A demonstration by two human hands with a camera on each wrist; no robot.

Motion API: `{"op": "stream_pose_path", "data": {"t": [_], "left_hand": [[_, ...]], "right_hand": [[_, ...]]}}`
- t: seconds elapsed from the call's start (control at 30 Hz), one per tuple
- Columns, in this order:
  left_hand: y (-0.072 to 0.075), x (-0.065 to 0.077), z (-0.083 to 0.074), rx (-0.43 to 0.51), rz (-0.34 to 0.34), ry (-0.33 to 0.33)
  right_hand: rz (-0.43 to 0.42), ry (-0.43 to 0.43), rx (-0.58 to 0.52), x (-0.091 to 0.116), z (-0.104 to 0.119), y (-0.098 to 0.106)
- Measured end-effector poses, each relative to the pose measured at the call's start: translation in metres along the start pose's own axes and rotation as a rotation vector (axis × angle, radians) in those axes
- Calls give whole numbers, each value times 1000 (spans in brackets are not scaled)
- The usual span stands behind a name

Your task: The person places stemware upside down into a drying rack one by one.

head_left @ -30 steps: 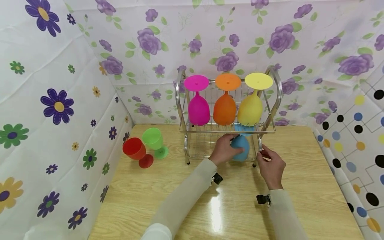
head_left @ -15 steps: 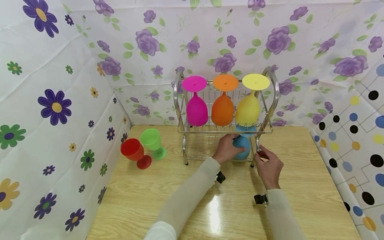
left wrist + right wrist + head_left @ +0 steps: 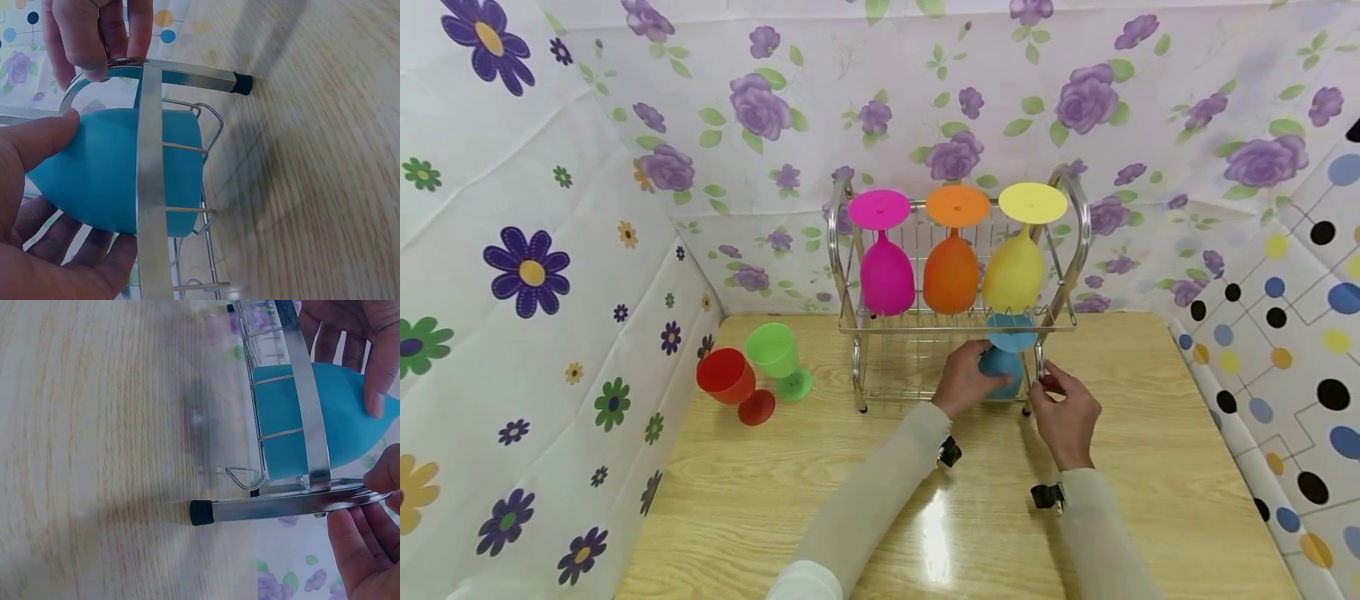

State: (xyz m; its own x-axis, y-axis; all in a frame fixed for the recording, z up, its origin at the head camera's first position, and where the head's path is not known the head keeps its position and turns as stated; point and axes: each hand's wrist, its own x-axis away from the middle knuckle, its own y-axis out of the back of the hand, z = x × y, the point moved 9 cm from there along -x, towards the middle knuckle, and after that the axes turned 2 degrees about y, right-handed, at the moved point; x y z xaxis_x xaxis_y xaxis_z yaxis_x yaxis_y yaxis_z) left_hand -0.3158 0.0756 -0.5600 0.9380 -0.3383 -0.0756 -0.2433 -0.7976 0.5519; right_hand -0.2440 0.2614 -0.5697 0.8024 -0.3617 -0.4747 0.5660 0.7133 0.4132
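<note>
A blue goblet (image 3: 1006, 367) stands upside down on the lower tier of a chrome dish rack (image 3: 955, 331), at its right end. My left hand (image 3: 964, 379) grips its bowl, thumb on the near side and fingers behind, as the left wrist view shows. The bowl (image 3: 281, 419) sits within the wire basket in the right wrist view. My right hand (image 3: 1066, 417) pinches the rack's right side post. On the upper tier, a magenta goblet (image 3: 887, 279), an orange goblet (image 3: 951, 275) and a yellow goblet (image 3: 1015, 271) stand inverted in a row.
To the rack's left, a red goblet (image 3: 726, 375) and a green goblet (image 3: 773, 350) stand upright on the wooden table (image 3: 760, 500). A flower-printed cloth (image 3: 760, 167) hangs close behind the rack, and patterned cloths flank the table on both sides.
The blue goblet has tilted and its base has come slightly lower and forward, while my left hand keeps its grip on the bowl. My right hand stays at the post. The head view shifts slightly.
</note>
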Motion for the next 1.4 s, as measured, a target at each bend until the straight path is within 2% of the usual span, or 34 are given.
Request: {"op": "stream_pose_path", "data": {"t": [0.17, 0.3, 0.43, 0.67, 0.8, 0.93, 1.1, 1.4], "left_hand": [[6, 7, 6, 65, -18, 20], [16, 19, 9, 132, -43, 63], [25, 31, 7, 162, -54, 75], [41, 54, -4, 182, -78, 27], [55, 71, -7, 244, -111, 24], [71, 88, -7, 299, -169, 24], [95, 111, -4, 347, -276, 13], [144, 156, 10, 342, -507, -17]], "right_hand": [[1, 16, -4, 2, 2, -2], [6, 8, -20, 2, -1, -3], [-16, 15, -37, 1, 0, 0], [-16, 46, -3, 1, -2, -1], [1, 28, -3, 2, -3, -4], [1, 19, -4, 3, -2, -5], [1, 23, 4, 3, -1, -7], [-14, 36, 0, 5, -1, -5]]}}
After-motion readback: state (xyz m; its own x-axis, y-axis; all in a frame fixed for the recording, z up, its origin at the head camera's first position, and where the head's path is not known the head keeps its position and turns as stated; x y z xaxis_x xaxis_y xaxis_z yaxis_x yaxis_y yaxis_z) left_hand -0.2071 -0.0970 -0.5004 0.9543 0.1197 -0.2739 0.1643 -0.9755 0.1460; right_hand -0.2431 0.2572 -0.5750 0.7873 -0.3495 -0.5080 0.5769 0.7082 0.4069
